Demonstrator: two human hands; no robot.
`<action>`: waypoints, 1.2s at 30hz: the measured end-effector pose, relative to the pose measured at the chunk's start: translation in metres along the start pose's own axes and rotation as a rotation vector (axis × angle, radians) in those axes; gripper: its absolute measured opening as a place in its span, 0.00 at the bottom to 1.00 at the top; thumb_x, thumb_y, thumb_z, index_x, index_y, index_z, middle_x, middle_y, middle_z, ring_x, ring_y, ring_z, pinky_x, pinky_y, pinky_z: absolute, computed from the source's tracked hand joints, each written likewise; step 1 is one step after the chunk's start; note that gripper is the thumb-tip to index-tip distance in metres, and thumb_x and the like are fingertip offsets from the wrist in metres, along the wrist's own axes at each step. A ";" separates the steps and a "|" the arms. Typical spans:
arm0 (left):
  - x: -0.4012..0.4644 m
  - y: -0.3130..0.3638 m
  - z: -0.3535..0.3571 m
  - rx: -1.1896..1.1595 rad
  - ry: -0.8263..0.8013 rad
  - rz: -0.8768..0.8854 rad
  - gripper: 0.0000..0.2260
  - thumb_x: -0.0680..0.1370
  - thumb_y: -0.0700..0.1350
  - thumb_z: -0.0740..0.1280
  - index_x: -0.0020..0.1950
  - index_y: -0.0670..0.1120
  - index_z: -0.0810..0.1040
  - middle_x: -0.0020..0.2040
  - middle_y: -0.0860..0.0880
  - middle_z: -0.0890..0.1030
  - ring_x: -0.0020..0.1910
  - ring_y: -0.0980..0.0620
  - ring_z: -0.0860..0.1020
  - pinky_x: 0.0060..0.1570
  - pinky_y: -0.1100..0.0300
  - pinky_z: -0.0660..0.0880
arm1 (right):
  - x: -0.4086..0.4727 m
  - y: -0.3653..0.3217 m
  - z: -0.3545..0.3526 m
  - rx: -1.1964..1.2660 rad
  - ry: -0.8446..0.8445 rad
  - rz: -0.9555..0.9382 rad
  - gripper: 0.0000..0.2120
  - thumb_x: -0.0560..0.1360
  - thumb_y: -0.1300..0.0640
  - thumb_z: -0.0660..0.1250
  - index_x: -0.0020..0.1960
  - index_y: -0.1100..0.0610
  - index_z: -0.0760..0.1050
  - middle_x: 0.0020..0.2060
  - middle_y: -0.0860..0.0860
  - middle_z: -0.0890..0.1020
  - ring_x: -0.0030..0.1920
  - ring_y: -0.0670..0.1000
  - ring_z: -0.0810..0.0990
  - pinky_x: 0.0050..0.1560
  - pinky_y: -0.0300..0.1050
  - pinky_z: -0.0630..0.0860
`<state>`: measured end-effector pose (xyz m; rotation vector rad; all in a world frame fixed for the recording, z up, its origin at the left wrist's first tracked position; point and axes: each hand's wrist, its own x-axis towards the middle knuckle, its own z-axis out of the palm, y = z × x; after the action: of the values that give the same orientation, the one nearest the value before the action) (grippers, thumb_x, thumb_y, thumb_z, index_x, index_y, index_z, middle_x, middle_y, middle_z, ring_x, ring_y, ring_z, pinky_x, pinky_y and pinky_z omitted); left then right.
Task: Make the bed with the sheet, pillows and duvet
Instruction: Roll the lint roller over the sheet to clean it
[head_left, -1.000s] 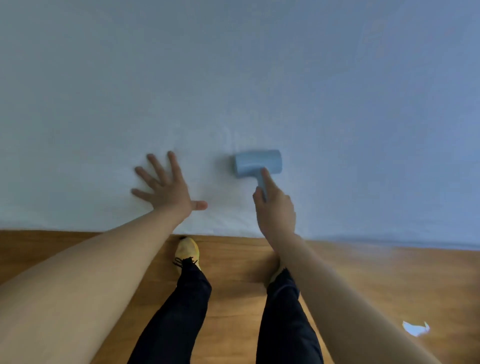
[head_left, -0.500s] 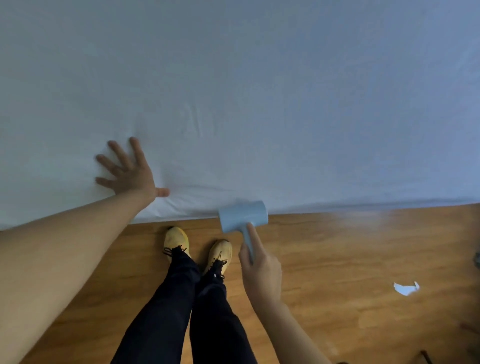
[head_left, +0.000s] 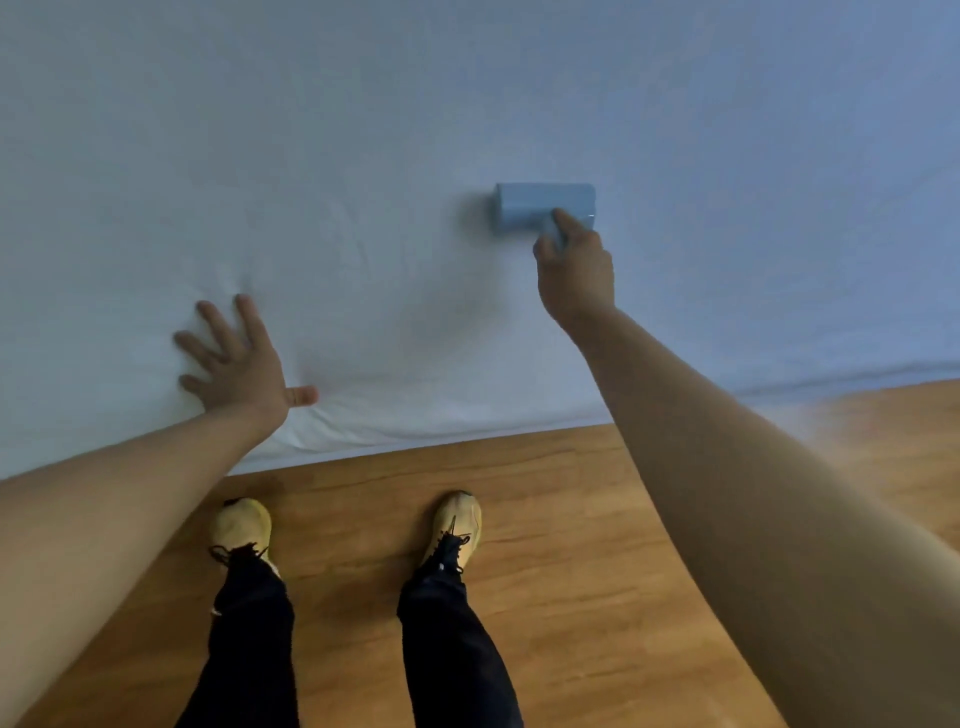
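Sheet (head_left: 363, 156) fills the whole upper part of the frame, white and stretched over the bed, with its near edge running across the middle from lower left up toward the right. Small creases gather around the spot where you press, and a bunched fold lies along the edge just below your thumb.

Your left hand (head_left: 236, 358) sits at centre left, palm down on the sheet close to that edge. Its fingers are straight and spread, the thumb pointing right, and it holds nothing; it only presses flat on the fabric.

Your right hand (head_left: 574, 265) reaches further in, right of centre in the upper half. Its fingers are curled round the handle of a pale blue lint roller (head_left: 543, 208), with the forefinger lying forward toward the head. The roller's head lies crosswise, touching the sheet, and throws a soft shadow to its left. Most of the handle is hidden inside your grip.

Wooden floor (head_left: 571, 571) takes the lower part of the frame. You stand on it just beside the bed in yellow shoes, the left shoe (head_left: 241, 530) at lower left of centre and the right shoe (head_left: 457, 525) a step apart from it, with dark trousers (head_left: 457, 649) above them. Both forearms are bare and cross the frame from the lower corners.
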<state>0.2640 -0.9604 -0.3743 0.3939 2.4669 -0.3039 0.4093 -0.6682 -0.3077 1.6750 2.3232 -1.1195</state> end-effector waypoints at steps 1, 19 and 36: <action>0.001 0.000 -0.001 -0.008 -0.005 0.000 0.63 0.65 0.59 0.79 0.78 0.50 0.31 0.78 0.40 0.31 0.76 0.29 0.40 0.68 0.29 0.58 | -0.011 0.009 0.003 -0.010 0.002 -0.006 0.22 0.82 0.54 0.58 0.76 0.51 0.67 0.62 0.58 0.78 0.60 0.60 0.77 0.53 0.46 0.70; -0.007 -0.043 -0.015 0.037 0.043 0.210 0.55 0.69 0.65 0.73 0.80 0.54 0.37 0.80 0.44 0.38 0.77 0.31 0.46 0.73 0.35 0.53 | -0.208 0.082 0.054 0.166 0.113 0.063 0.25 0.82 0.50 0.61 0.78 0.47 0.61 0.32 0.49 0.76 0.28 0.47 0.71 0.32 0.53 0.73; 0.016 -0.069 -0.017 0.084 -0.053 0.217 0.62 0.65 0.67 0.75 0.75 0.58 0.26 0.76 0.47 0.26 0.75 0.27 0.36 0.67 0.25 0.53 | -0.067 -0.029 0.054 0.320 -0.166 0.280 0.16 0.80 0.46 0.61 0.48 0.59 0.79 0.33 0.57 0.78 0.20 0.50 0.66 0.23 0.36 0.62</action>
<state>0.2183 -1.0162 -0.3616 0.6748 2.3395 -0.3233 0.3934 -0.7578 -0.3026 1.8491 1.8167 -1.5579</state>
